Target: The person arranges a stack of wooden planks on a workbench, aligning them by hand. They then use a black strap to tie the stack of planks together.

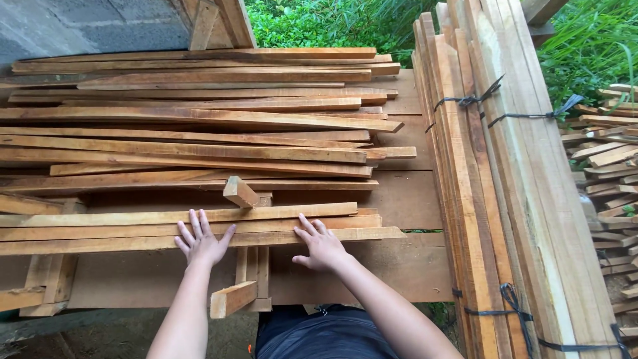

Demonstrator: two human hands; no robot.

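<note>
My left hand (201, 240) and my right hand (320, 244) lie flat, fingers spread, on the nearest long wooden slats (119, 233). The slats run left to right across a wooden frame. Neither hand grips anything. A short wooden block (240, 192) sits tilted just beyond my left hand. Another short block (232, 298) sticks out below the slats, between my forearms.
A big pile of long thin slats (199, 119) fills the far side. Bundled planks (505, 166) tied with black straps stand at the right. Loose wood offcuts (608, 166) lie at the far right. A grey block wall (93, 23) and green plants (332, 23) are behind.
</note>
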